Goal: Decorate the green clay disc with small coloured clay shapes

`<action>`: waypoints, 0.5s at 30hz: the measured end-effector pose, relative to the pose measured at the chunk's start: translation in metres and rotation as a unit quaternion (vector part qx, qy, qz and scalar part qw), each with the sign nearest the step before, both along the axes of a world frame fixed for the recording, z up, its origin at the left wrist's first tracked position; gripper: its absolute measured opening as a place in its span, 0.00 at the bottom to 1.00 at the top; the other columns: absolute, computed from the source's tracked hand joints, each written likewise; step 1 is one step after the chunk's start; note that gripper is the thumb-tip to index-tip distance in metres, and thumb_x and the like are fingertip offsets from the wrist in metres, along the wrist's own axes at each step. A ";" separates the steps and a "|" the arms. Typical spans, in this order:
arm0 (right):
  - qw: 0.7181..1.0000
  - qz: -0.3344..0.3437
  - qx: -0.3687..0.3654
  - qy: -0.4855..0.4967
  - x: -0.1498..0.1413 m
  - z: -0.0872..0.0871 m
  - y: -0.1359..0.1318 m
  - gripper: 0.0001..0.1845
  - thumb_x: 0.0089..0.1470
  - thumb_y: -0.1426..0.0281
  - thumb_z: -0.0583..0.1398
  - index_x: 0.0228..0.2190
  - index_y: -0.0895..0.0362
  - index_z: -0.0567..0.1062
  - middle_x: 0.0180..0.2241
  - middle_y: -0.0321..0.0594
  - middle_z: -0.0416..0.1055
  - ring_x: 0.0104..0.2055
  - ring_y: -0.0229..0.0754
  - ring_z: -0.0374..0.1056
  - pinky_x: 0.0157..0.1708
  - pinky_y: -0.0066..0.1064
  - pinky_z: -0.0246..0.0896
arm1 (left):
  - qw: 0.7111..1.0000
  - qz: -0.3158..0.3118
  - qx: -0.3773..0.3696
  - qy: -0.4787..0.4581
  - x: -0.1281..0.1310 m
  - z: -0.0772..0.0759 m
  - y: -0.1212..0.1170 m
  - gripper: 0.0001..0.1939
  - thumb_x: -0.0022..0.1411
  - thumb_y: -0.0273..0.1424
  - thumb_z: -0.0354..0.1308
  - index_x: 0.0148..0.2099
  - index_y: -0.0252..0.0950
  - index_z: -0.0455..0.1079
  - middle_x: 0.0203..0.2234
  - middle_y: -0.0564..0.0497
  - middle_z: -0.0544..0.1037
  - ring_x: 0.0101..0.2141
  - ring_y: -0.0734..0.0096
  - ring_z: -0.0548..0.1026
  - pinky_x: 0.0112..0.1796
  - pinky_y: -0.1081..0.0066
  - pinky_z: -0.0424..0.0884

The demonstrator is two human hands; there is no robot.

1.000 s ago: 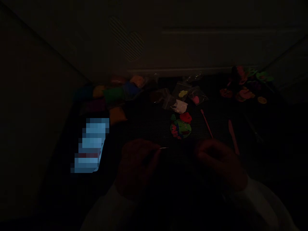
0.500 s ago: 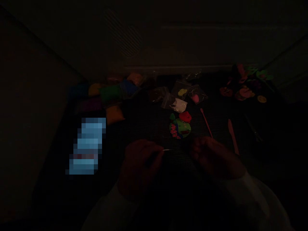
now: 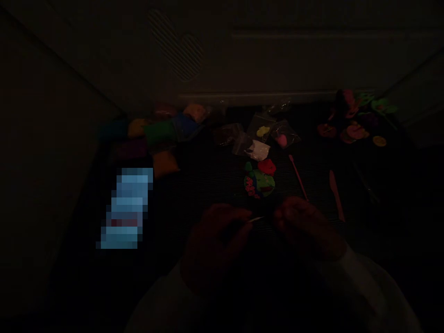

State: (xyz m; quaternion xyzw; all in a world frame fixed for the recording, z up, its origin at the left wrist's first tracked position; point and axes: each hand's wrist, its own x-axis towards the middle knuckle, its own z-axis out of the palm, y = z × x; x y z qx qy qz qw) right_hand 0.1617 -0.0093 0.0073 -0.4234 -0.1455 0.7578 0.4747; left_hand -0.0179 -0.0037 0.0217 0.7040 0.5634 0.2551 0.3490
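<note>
The scene is very dark. My left hand is closed in a pinch on a thin pale stick whose tip points right. My right hand is curled, its fingertips close to the stick's tip; what it holds is hidden in the dark. Just beyond both hands lies a round clay piece in green, red and blue with pink bits on it.
Coloured clay packs lie at the back left, small clear bags in the middle. A pink stick and pink knife lie to the right. More clay shapes sit far right. A lit screen is at left.
My left hand has moved right with the thin stick, bringing its tip close to my right hand's fingertips. My right hand has shifted slightly left.
</note>
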 end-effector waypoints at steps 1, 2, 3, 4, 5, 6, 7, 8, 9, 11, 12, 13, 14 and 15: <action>1.000 0.003 0.004 -0.004 0.000 -0.001 0.000 0.07 0.36 0.70 0.65 0.24 0.53 0.73 0.23 0.31 0.72 0.23 0.27 0.65 0.23 0.17 0.59 | 1.000 -0.003 0.003 -0.003 0.001 0.001 0.000 0.09 0.50 0.30 0.56 0.37 0.41 0.69 0.31 0.54 0.72 0.33 0.74 0.71 0.35 0.72 0.68; 1.000 0.006 0.008 -0.010 -0.001 -0.001 0.000 0.07 0.37 0.69 0.65 0.24 0.53 0.73 0.23 0.31 0.72 0.23 0.27 0.66 0.24 0.16 0.59 | 1.000 -0.009 0.008 -0.009 0.001 0.002 0.000 0.09 0.51 0.30 0.55 0.38 0.41 0.69 0.30 0.54 0.73 0.33 0.74 0.71 0.35 0.72 0.68; 1.000 0.007 0.012 -0.017 -0.002 -0.002 -0.001 0.07 0.37 0.69 0.65 0.24 0.53 0.73 0.23 0.31 0.72 0.23 0.26 0.66 0.24 0.16 0.59 | 1.000 -0.019 0.014 -0.017 0.002 0.003 0.001 0.09 0.51 0.30 0.55 0.38 0.41 0.69 0.30 0.54 0.73 0.34 0.74 0.71 0.36 0.72 0.68; 0.999 0.009 0.016 -0.026 -0.002 -0.003 -0.001 0.07 0.37 0.69 0.65 0.24 0.53 0.73 0.23 0.31 0.72 0.24 0.26 0.65 0.25 0.16 0.59 | 0.999 -0.027 0.021 -0.026 0.003 0.003 0.001 0.09 0.51 0.29 0.55 0.38 0.40 0.69 0.30 0.54 0.73 0.35 0.74 0.71 0.37 0.72 0.68; 0.999 0.011 0.021 -0.035 -0.003 -0.003 -0.002 0.07 0.37 0.68 0.65 0.24 0.53 0.73 0.23 0.31 0.72 0.24 0.26 0.65 0.25 0.16 0.59 | 0.998 -0.034 0.026 -0.035 0.004 0.004 0.002 0.09 0.51 0.29 0.55 0.37 0.40 0.70 0.30 0.54 0.73 0.35 0.75 0.70 0.37 0.73 0.68; 0.998 0.012 0.026 -0.049 -0.004 -0.003 -0.003 0.07 0.37 0.68 0.65 0.24 0.53 0.73 0.23 0.31 0.72 0.24 0.26 0.65 0.25 0.16 0.59 | 0.998 -0.038 0.027 -0.042 0.004 0.005 0.003 0.08 0.51 0.29 0.55 0.37 0.40 0.70 0.30 0.55 0.74 0.35 0.75 0.70 0.38 0.73 0.68; 0.997 0.015 0.034 -0.071 -0.004 -0.002 -0.004 0.06 0.37 0.68 0.64 0.24 0.53 0.74 0.23 0.30 0.72 0.24 0.26 0.65 0.25 0.16 0.59 | 0.998 -0.040 0.027 -0.046 0.005 0.005 0.003 0.08 0.51 0.28 0.55 0.36 0.40 0.70 0.30 0.55 0.74 0.35 0.76 0.70 0.38 0.74 0.68; 0.994 0.019 0.044 -0.101 -0.005 -0.002 -0.005 0.06 0.38 0.68 0.64 0.24 0.53 0.74 0.23 0.30 0.72 0.24 0.27 0.65 0.25 0.17 0.59 | 0.998 -0.042 0.026 -0.048 0.006 0.005 0.003 0.08 0.51 0.28 0.55 0.36 0.40 0.70 0.30 0.56 0.73 0.35 0.76 0.70 0.38 0.74 0.68; 0.989 0.026 0.058 -0.137 -0.005 -0.001 -0.005 0.05 0.39 0.68 0.64 0.25 0.52 0.74 0.23 0.30 0.71 0.25 0.27 0.65 0.26 0.18 0.59 | 0.998 -0.044 0.025 -0.049 0.006 0.006 0.003 0.08 0.51 0.28 0.55 0.36 0.40 0.70 0.29 0.56 0.73 0.35 0.76 0.70 0.38 0.74 0.68; 0.968 0.037 0.104 -0.225 -0.006 0.002 -0.007 0.04 0.41 0.69 0.62 0.25 0.51 0.74 0.24 0.30 0.71 0.27 0.29 0.65 0.27 0.20 0.60 | 0.997 -0.044 0.025 -0.051 0.007 0.006 0.002 0.08 0.51 0.28 0.56 0.36 0.40 0.70 0.29 0.56 0.73 0.35 0.76 0.70 0.38 0.74 0.68; 0.953 0.040 0.135 -0.268 -0.006 0.003 -0.008 0.04 0.42 0.69 0.62 0.26 0.51 0.74 0.25 0.30 0.71 0.29 0.29 0.65 0.29 0.20 0.60 | 0.997 -0.044 0.025 -0.053 0.008 0.006 0.002 0.08 0.51 0.28 0.56 0.36 0.40 0.70 0.29 0.56 0.73 0.35 0.76 0.70 0.37 0.74 0.68; 0.936 0.044 0.170 -0.306 -0.007 0.004 -0.008 0.04 0.43 0.69 0.61 0.26 0.50 0.74 0.27 0.30 0.70 0.30 0.30 0.65 0.31 0.21 0.60 | 0.997 -0.044 0.024 -0.056 0.008 0.006 0.002 0.08 0.51 0.28 0.56 0.36 0.40 0.70 0.29 0.56 0.73 0.35 0.76 0.70 0.37 0.74 0.68; 0.917 0.050 0.202 -0.339 -0.007 0.005 -0.009 0.04 0.44 0.70 0.61 0.27 0.49 0.74 0.28 0.31 0.70 0.32 0.30 0.65 0.32 0.22 0.59 | 0.997 -0.040 0.020 -0.058 0.009 0.006 0.001 0.07 0.51 0.28 0.56 0.35 0.40 0.70 0.29 0.56 0.73 0.35 0.76 0.70 0.37 0.74 0.68; 0.900 0.058 0.230 -0.367 -0.007 0.006 -0.009 0.05 0.44 0.70 0.60 0.28 0.49 0.74 0.29 0.31 0.69 0.33 0.31 0.65 0.34 0.22 0.59 | 0.998 -0.035 0.016 -0.059 0.009 0.006 0.001 0.07 0.51 0.28 0.56 0.35 0.40 0.70 0.29 0.56 0.73 0.34 0.76 0.70 0.37 0.74 0.69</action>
